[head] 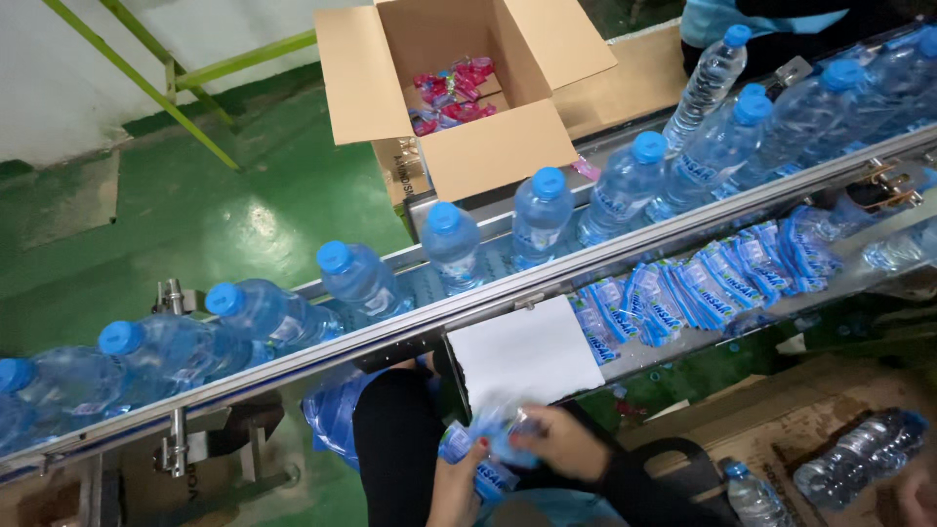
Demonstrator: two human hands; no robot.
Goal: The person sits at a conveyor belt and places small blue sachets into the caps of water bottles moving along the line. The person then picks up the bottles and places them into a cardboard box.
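Where rail [468, 310] ends, hands [547, 444] clutch labels [488, 459].

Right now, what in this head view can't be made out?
- Left hand: cut by the bottom edge; its grip on the blue labels is motion-blurred.
- Right hand: blurred; fingers indistinct.
- Pink items in the cardboard box: too small to identify.
- Person behind the conveyor rail: cut by the top edge.

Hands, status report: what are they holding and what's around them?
Left hand and right hand both gripping blue label sleeves, low in frame. Capped water bottles lined along the conveyor above. More label sleeves stacked on the ledge.
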